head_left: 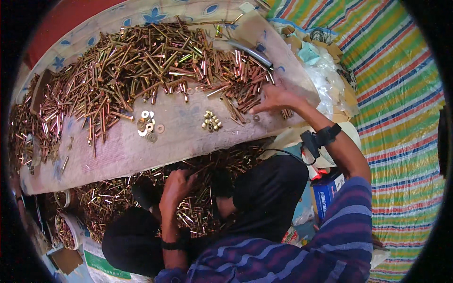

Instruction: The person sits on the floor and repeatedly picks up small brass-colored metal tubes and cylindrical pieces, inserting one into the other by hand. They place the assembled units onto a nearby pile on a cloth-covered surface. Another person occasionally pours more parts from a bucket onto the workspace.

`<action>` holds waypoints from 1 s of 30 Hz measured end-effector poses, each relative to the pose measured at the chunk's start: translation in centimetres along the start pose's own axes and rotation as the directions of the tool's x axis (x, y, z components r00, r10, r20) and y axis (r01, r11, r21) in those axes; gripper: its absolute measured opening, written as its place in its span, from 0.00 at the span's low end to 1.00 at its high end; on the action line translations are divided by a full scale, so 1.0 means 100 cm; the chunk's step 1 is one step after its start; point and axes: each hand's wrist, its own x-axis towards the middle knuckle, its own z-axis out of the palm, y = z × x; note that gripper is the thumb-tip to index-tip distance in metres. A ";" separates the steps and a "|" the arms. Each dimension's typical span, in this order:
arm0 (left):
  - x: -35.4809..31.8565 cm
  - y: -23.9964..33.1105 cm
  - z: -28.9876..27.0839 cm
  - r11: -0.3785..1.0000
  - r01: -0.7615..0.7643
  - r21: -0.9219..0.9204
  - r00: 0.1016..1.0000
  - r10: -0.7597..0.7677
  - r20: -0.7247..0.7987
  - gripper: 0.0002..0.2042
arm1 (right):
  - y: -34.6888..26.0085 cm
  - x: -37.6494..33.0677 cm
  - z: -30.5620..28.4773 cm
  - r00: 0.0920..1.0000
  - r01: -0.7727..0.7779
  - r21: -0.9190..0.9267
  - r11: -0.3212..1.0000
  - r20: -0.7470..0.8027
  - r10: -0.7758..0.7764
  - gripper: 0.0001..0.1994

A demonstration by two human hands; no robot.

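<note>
My right hand [279, 100] reaches to the right end of a big heap of brassy bolts [141, 63] on the cloth-covered table. Its thumb stands apart from the fingers, and the fingertips, slightly blurred, are at the bolts there. Below the near table edge, my left hand [177, 189] is closed above more bolts [106, 203] heaped beneath. What it holds, if anything, is hard to make out. On the table between lie a small group of brassy nuts [211, 121] and a cluster of flat washers [148, 126].
A grey metal tube [252, 53] lies at the heap's right end. Clear plastic bags [325, 80] and a blue box [325, 198] are at the right, beside a striped sheet [396, 141]. My knees [273, 193] are against the near side; a bucket of bolts [68, 231] stands lower left.
</note>
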 end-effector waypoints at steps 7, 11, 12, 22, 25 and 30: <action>0.000 -0.010 0.002 1.000 0.002 0.012 0.997 -0.003 0.080 0.12 | -0.058 -0.017 0.007 0.975 0.054 -0.050 0.997 -0.213 -0.064 0.59; -0.002 -0.011 0.001 1.000 -0.027 0.004 0.997 0.026 0.066 0.13 | -0.067 -0.006 0.018 0.947 0.156 0.050 0.986 -0.293 -0.135 0.56; -0.003 -0.011 0.001 1.000 -0.022 0.006 0.998 0.022 0.058 0.12 | -0.066 -0.004 0.020 0.943 0.160 0.054 0.986 -0.305 -0.136 0.55; -0.007 -0.007 0.002 0.997 -0.047 -0.057 0.999 0.047 0.000 0.12 | -0.063 0.012 0.041 0.872 0.186 0.085 0.979 -0.473 -0.125 0.46; -0.005 -0.007 0.000 1.000 -0.012 -0.004 0.999 0.012 0.051 0.13 | -0.069 0.024 0.044 0.807 0.250 0.103 0.963 -0.571 -0.149 0.48; -0.004 -0.014 0.003 1.000 -0.001 -0.005 0.999 0.002 0.047 0.14 | -0.087 0.041 0.041 0.823 0.246 0.179 0.952 -0.558 -0.108 0.52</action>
